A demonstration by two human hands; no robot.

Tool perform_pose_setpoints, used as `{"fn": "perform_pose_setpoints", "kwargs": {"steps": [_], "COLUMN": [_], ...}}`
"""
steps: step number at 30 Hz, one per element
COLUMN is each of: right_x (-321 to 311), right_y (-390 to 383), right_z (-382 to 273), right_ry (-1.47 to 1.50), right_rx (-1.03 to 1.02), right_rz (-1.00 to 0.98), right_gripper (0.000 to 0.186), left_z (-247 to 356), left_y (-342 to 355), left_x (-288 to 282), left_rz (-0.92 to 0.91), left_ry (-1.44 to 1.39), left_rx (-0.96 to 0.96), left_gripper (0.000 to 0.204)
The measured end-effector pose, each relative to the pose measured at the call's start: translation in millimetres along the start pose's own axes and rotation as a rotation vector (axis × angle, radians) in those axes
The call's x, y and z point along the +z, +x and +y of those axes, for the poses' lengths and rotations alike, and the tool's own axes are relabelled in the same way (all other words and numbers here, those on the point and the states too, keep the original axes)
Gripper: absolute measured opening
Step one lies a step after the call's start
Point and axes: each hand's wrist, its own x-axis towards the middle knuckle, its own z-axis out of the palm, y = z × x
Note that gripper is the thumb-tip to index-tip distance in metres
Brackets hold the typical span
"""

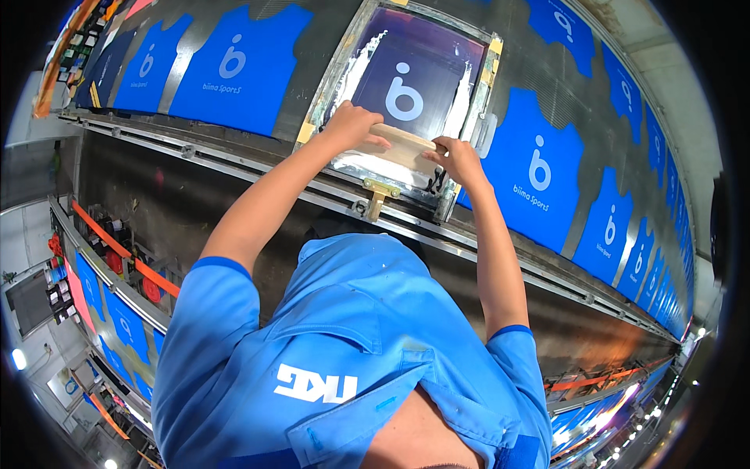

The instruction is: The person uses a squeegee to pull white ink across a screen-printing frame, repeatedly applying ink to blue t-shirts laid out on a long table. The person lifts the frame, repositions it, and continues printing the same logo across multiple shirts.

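Observation:
A wooden-handled squeegee (pixel 405 145) lies across the near end of a printing screen (pixel 439 56). My left hand (pixel 353 129) grips its left end, the thumb along the near side. Round the right end, the fingers of my right hand (pixel 458 160) are closed. The screen's mesh is dark, with a pale rounded emblem in its middle. White ink (pixel 366 162) coats the near end and streaks both side edges. Under the squeegee the blade edge is hard to make out.
The screen sits on a long dark table. Blue cut fabric panels with pale prints lie on both sides, a left panel (pixel 242 66) and a right panel (pixel 537 168) nearest. A metal rail (pixel 289 173) with a brass-coloured bracket (pixel 381 188) runs along the near edge.

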Motion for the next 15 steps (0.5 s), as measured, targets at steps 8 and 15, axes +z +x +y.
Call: {"fn": "perform_pose_setpoints", "kwargs": {"steps": [8, 15], "right_x": [-65.7, -39.8], "right_y": [8.1, -38.0], "right_z": [-25.3, 34.3], "right_ry": [0.264, 0.349], "right_rx": [0.21, 0.27], "right_rz": [-0.363, 0.772], "right_gripper": [0.058, 0.042], "left_z": [-21.2, -23.7], "left_y": [29.0, 88.5], "left_x": [-29.8, -127.9], "left_rz": [-0.39, 0.119], "left_ry": [-0.429, -0.106], "left_rx": [-0.088, -0.018], "left_gripper": [0.069, 0.061]}}
